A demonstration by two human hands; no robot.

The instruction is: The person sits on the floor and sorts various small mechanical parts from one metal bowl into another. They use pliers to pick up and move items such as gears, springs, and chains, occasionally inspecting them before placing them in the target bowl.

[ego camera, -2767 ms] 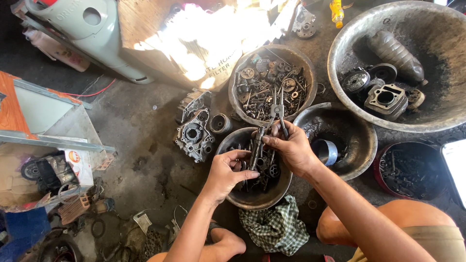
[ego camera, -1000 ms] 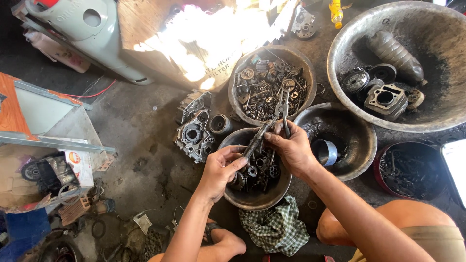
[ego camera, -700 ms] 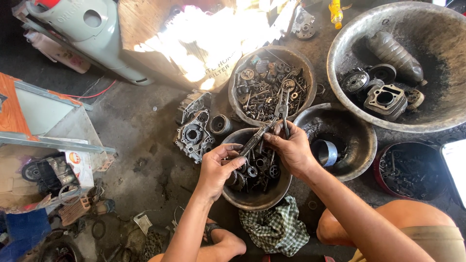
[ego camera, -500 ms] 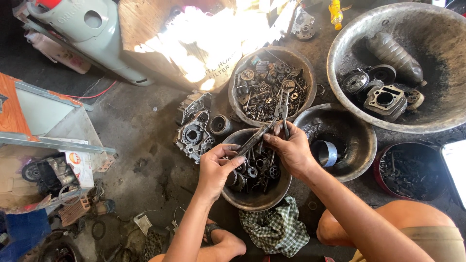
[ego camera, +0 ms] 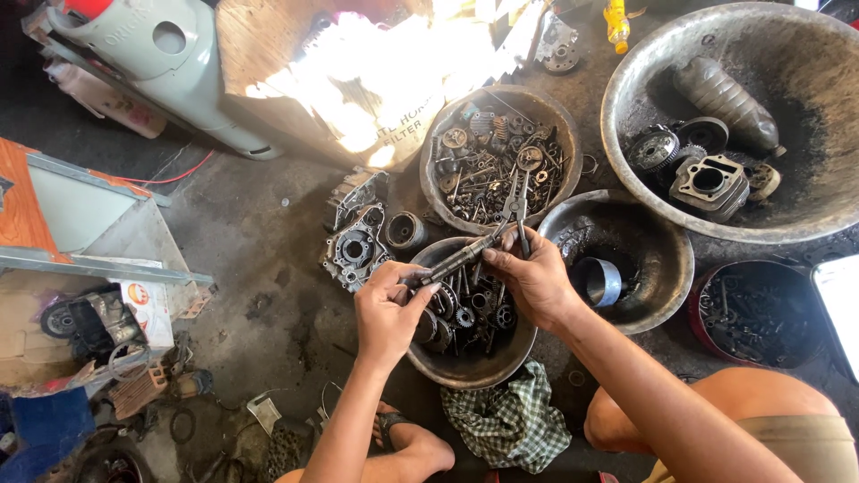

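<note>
Greasy steel fills the workshop floor (ego camera: 268,295) where a person squats over a small metal bowl (ego camera: 465,362) of gears and shafts. The left hand (ego camera: 389,309) has its grip clamped around the lower end of a dark metal shaft (ego camera: 456,261), held slantwise above the bowl, seemingly so that anything coming loose drops among the other parts. The right hand (ego camera: 532,282) has its grip closed on the handles of a pair of pliers (ego camera: 516,207), whose nose points away toward the far bowl of bolts and springs (ego camera: 497,161); the pliers meet the upper end of the shaft, and whether they bite on a clip or ring there is too small to tell. To the right sits a blackened bowl (ego camera: 662,259) holding a blue-grey ring (ego camera: 598,282), and beyond it a wide basin (ego camera: 626,98) with a cylinder block (ego camera: 711,186) and other engine pieces, apparently sorted by size. An engine case half (ego camera: 353,250) lies on the floor just left of the bowls, and a checked cloth (ego camera: 510,420) lies near the person's foot. Compared with the view nearly three seconds ago, the left hand has come up out of the bowl and the shaft now lies lower and more level, while the right hand has hardly shifted.
</note>
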